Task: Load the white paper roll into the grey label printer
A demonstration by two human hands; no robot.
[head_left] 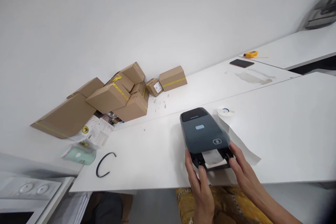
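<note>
A dark grey label printer point(203, 131) stands on the white table close to its front edge. White paper point(214, 158) shows in the black opening at its near end. My left hand point(201, 190) grips the near left corner, thumb at the front and fingers along the side. On the near right corner my right hand point(244, 171) holds the printer the same way, its thumb at the front. Behind the printer, to the right, lies a roll of white labels point(225, 112). A pale paper strip point(243, 143) runs from beside the roll toward the front edge, partly behind the printer.
Cardboard boxes point(107, 98) are piled against the wall at the left. A dark curved band point(97, 168) and a mint-green cylinder point(80, 154) lie at the left end. A phone point(242, 63) and a yellow tape measure point(251, 54) lie at the back right.
</note>
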